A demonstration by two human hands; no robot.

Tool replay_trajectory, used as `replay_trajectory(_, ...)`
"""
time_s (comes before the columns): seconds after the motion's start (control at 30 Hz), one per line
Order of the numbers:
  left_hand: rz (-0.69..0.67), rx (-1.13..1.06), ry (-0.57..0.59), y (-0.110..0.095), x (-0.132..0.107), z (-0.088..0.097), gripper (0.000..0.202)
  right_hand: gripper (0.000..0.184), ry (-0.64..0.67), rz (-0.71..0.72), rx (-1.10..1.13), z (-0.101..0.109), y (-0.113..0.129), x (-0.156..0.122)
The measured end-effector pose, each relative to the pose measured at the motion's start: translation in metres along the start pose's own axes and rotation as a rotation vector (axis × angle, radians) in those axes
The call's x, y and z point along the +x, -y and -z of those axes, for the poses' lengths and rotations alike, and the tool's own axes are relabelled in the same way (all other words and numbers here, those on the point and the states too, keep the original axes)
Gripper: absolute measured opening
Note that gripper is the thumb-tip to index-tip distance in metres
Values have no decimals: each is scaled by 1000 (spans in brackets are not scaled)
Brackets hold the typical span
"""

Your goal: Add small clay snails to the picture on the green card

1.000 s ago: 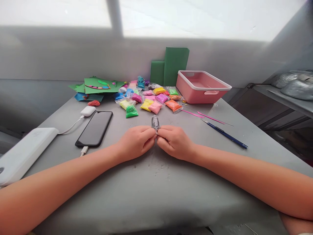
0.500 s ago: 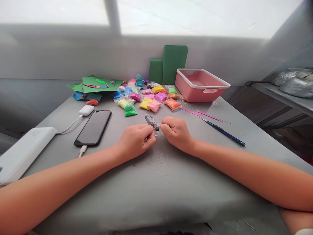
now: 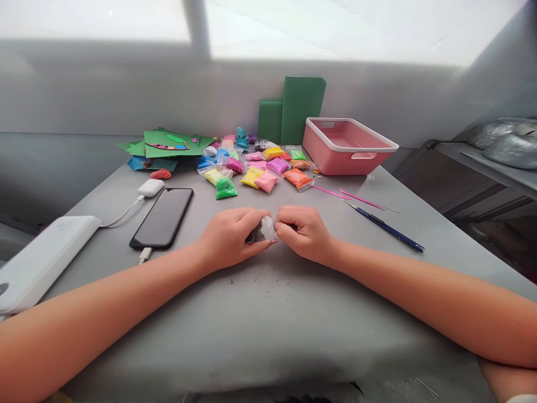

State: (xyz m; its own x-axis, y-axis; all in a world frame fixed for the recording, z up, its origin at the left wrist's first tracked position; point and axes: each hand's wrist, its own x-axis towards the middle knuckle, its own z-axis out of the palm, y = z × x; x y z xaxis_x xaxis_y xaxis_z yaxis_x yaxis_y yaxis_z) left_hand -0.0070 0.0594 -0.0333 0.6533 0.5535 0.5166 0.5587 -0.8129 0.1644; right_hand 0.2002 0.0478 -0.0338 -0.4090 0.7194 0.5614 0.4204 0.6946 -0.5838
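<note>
In the middle of the grey table, my left hand [image 3: 235, 232] is curled around a small clear plastic bag [image 3: 265, 230] with something dark inside, its thumb below and fingers above. Close beside it, my right hand [image 3: 302, 230] is closed at the bag's open end. A small dark piece [image 3: 292, 226], perhaps modelling clay, shows between the right hand's fingers; most of it is hidden. Beyond the hands lie several bags of coloured clay, among them a green bag [image 3: 226, 188], a pink bag [image 3: 267, 181] and an orange bag [image 3: 298, 179].
A phone [image 3: 163, 217] and a white power bank [image 3: 52, 262] lie at left with cables. Green sheets [image 3: 178, 144] are stacked at the back left. At right are a pink basket [image 3: 348, 146], a blue pen-like tool [image 3: 386, 226] and thin pink strips [image 3: 361, 198].
My left hand has opened from a fist into a wider grip around the bag. The dark-filled bag has turned and dropped between the hands. A dark piece now shows in my right hand.
</note>
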Motion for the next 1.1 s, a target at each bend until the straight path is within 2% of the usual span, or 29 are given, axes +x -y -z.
replay_trajectory(0.13,204,20,16,-2,2,1,37,9,-99,-113,32,1,-1,0)
replay_trajectory(0.27,324,-51,70,-3,5,5,36,33,-95,-39,173,4,1,-3)
replay_trajectory(0.37,306,-49,76,-5,6,6,35,27,-122,-90,255,6,3,-4)
replay_trajectory(0.43,267,-42,83,-6,6,6,34,24,-140,-131,216,7,4,-4)
replay_trajectory(0.6,204,-63,79,-5,6,2,33,12,-166,-25,93,2,8,0)
replay_trajectory(0.77,298,-161,79,-3,9,1,33,12,-220,-96,102,-5,15,0)
replay_trajectory(0.87,323,-186,72,-4,9,3,34,15,-235,-1,-11,-6,15,-2)
replay_trajectory(1.1,403,-223,21,-3,9,6,34,24,-250,117,-228,-6,8,-6)
